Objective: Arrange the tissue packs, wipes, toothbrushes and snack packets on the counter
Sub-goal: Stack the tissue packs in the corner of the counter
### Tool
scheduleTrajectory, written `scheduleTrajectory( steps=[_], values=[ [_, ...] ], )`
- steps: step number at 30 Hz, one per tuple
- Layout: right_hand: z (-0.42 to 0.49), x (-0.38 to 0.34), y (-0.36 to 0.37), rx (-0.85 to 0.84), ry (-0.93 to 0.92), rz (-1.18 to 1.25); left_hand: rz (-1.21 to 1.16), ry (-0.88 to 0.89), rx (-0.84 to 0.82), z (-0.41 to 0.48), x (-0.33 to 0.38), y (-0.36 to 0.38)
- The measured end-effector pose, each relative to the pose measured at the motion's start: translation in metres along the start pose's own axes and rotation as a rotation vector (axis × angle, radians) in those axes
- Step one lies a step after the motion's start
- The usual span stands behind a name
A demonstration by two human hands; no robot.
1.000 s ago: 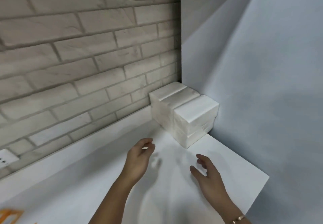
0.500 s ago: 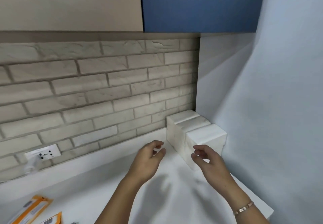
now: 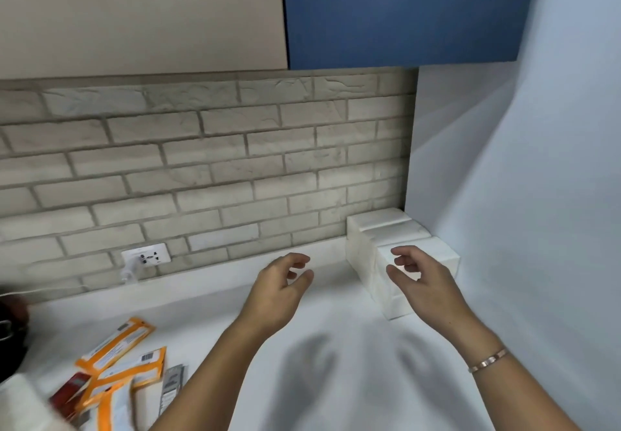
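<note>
Still to sort: a loose heap of orange-edged packets (image 3: 116,341) lies at the lower left of the frame, overlapping a red packet (image 3: 69,392) and a grey pack (image 3: 172,385). They look like toothbrush or snack packs, though the print is too blurred to read. No wipes can be picked out.
Left hand: the left hand (image 3: 277,294) hovers over the table (image 3: 353,403) at centre frame, its grip released, fingers loosely curled round nothing.
Done: the tissue packs (image 3: 379,225) stand in a tidy white block in the far right corner, against the brick wall (image 3: 201,162) and the side wall (image 3: 537,195).
Right hand: the right hand (image 3: 421,284) is in front of the nearest pack, grip released and empty. I cannot tell whether it touches the pack.
Progress: judged early, with one group placed and the heap untouched.
Around: a dark object (image 3: 10,333) sits at the left edge. A socket (image 3: 146,256) with a white plug sits low on the bricks.
In the way: nothing lies between the hands and the heap. The packets' overlap may call for separating them first.
</note>
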State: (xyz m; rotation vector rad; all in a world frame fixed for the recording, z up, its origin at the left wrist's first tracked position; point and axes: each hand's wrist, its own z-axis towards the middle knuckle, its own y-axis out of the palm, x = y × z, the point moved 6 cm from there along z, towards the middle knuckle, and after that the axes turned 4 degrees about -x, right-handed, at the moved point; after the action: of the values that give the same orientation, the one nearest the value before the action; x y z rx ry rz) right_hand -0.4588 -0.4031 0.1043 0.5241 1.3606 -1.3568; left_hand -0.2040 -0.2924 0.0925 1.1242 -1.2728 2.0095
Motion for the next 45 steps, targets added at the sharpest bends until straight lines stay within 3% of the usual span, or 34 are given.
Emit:
scheduleTrajectory(
  steps=[13,24,34,39,42,45],
  values=[
    [-0.027,-0.052,0.121,-0.238,-0.133,-0.025,0.17,-0.112,0.074,-0.067,-0.059,-0.1],
    [-0.056,-0.106,0.298,-0.45,-0.146,-0.114,0.324,-0.236,0.073,-0.124,-0.163,-0.229],
    [-0.12,-0.18,0.485,-0.692,-0.211,-0.133,0.365,-0.257,0.304,-0.201,-0.226,-0.363],
    [-0.146,-0.208,0.564,-0.829,-0.2,-0.142,0.468,-0.243,0.556,-0.248,-0.255,-0.416],
    [-0.162,-0.211,0.601,-0.935,-0.093,-0.132,0.457,-0.443,0.657,-0.27,-0.284,-0.434],
    [-0.18,-0.212,0.625,-1.05,0.057,-0.109,0.397,-0.674,0.582,-0.283,-0.315,-0.428]
  ],
)
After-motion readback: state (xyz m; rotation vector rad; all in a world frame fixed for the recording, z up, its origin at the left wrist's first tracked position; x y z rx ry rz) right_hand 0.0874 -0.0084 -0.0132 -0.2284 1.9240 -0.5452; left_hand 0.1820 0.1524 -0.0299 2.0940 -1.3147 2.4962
